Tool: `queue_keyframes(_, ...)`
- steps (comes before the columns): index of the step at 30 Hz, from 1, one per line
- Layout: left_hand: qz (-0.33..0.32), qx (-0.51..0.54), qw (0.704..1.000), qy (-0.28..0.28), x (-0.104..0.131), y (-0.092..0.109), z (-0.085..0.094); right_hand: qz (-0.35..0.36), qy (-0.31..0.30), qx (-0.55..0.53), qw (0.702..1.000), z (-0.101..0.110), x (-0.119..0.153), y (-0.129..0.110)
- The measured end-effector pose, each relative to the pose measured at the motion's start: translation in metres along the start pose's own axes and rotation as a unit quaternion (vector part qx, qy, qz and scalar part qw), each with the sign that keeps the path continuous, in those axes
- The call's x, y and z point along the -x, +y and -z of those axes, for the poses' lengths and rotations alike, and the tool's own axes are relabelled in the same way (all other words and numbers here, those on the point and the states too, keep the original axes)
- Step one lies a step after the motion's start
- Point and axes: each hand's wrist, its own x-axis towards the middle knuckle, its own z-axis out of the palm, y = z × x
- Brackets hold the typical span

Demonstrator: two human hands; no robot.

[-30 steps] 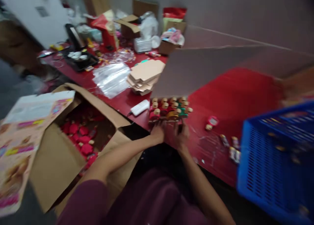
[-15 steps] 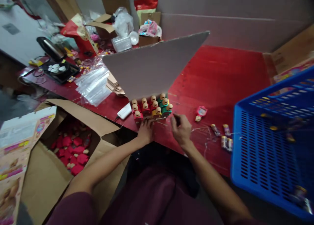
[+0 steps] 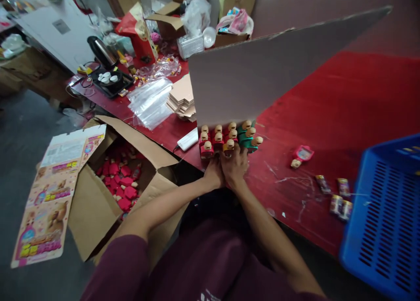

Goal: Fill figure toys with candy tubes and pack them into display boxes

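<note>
Small bear-headed toy bottles standing in tight rows at the near edge of the red table, backed by a leaning grey cardboard sheet. Left hand and right hand pressed side by side against the front row, fingers curled on the nearest bottles; whether any one is actually pinched, hard to tell from here. Seemingly squaring up the block. Next: a gentle, even push, no toppling. Further out, a loose red toy, a blue basket, an open carton of red pieces.
</note>
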Motion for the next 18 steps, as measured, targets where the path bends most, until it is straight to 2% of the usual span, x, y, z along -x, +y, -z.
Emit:
queue_keyframes(3, -0.005, -0.007, 1.000, -0.003, 0.003, 0.000, -0.001, 0.007, -0.003, -0.021, 1.000, -0.004, -0.007, 0.008)
queue_keyframes(7, -0.022, -0.023, 0.999, 0.010, 0.007, -0.001, 0.002, 0.011, 0.045, -0.062, 0.997, -0.007, -0.010, 0.017)
queue_keyframes(12, -0.031, -0.040, 0.999, -0.006, 0.007, 0.002, 0.011, -0.003, 0.053, -0.090, 0.994, -0.007, -0.010, 0.016)
queue_keyframes(15, -0.025, -0.053, 0.998, -0.036, 0.006, 0.003, 0.016, -0.001, 0.093, -0.117, 0.989, 0.009, -0.020, 0.009)
queue_keyframes(18, -0.031, -0.058, 0.997, -0.026, 0.008, 0.005, 0.016, -0.015, 0.156, -0.164, 0.974, 0.036, -0.027, 0.002)
